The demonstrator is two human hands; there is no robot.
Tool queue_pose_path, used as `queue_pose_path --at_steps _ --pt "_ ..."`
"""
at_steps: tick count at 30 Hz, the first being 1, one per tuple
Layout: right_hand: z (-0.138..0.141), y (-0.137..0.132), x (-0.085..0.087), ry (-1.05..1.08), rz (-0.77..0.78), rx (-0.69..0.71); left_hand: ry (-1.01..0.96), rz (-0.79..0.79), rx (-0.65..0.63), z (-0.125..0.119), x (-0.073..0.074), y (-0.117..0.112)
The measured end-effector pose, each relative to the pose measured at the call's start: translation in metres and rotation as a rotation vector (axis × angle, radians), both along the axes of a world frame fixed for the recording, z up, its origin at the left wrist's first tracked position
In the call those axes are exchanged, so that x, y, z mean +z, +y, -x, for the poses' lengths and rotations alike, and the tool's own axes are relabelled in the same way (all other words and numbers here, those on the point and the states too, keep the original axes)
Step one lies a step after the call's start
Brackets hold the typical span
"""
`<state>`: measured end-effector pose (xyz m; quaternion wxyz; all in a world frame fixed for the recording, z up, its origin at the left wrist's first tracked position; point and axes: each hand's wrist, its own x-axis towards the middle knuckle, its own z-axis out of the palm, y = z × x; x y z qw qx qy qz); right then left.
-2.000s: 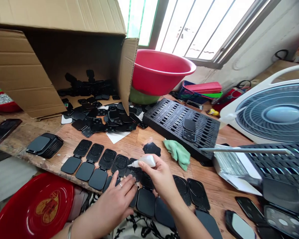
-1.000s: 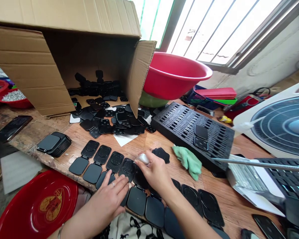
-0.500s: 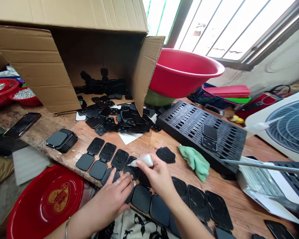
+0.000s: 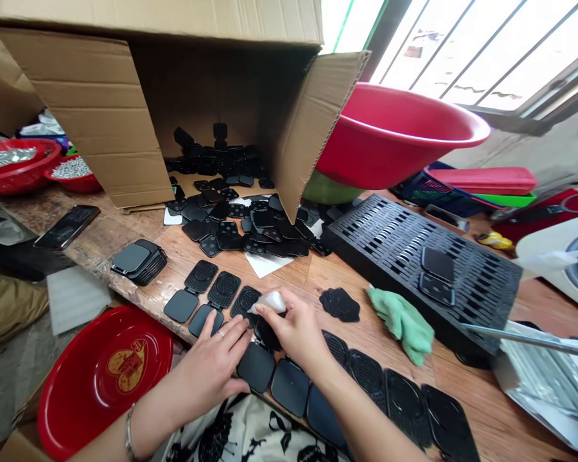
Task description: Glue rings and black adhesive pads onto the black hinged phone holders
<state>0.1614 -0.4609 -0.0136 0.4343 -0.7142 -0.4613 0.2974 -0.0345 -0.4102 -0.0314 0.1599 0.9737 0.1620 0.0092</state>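
Observation:
A row of open black hinged cases (image 4: 224, 289), each with a ribbed half and a smooth lid (image 4: 181, 306), runs along the front of the wooden table. My right hand (image 4: 293, 321) pinches a small white squeeze bottle (image 4: 272, 301), its narrow nozzle pointing left and down at the ribbed half of the third case from the left. My left hand (image 4: 216, 353) lies over the smooth lids just below that spot, fingers stretched out and pressing lightly. The lids beneath my left palm are partly hidden.
Loose black pieces (image 4: 264, 224) spill from a cardboard box (image 4: 149, 115). A stack of cases (image 4: 139, 260) and a phone (image 4: 68, 226) lie left. Rightward are a black cloth-like patch (image 4: 340, 304), green cloth (image 4: 404, 321) and slotted black rack (image 4: 414, 256). A red basin (image 4: 77, 385) stands below.
My right hand with the squeeze bottle has shifted one case leftward along the row. My left hand has slid left too. The camera view has turned slightly left.

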Motion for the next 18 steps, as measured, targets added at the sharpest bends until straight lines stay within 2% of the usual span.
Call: queue_pose_path --at_steps 5,9,14,18 --pt "0.005 0.023 0.003 -0.119 -0.003 0.022 0.001 0.02 -0.005 -0.001 0.005 0.001" --pt "-0.004 0.034 0.003 -0.206 -0.007 -0.013 -0.015 0.035 0.003 -0.001 0.006 0.001" --pt "-0.019 0.02 0.006 -0.315 -0.012 -0.032 -0.017 0.037 0.01 -0.002 0.007 0.0" --pt "-0.016 0.003 0.009 -0.315 -0.018 -0.003 -0.032 0.027 0.014 -0.003 0.006 -0.001"
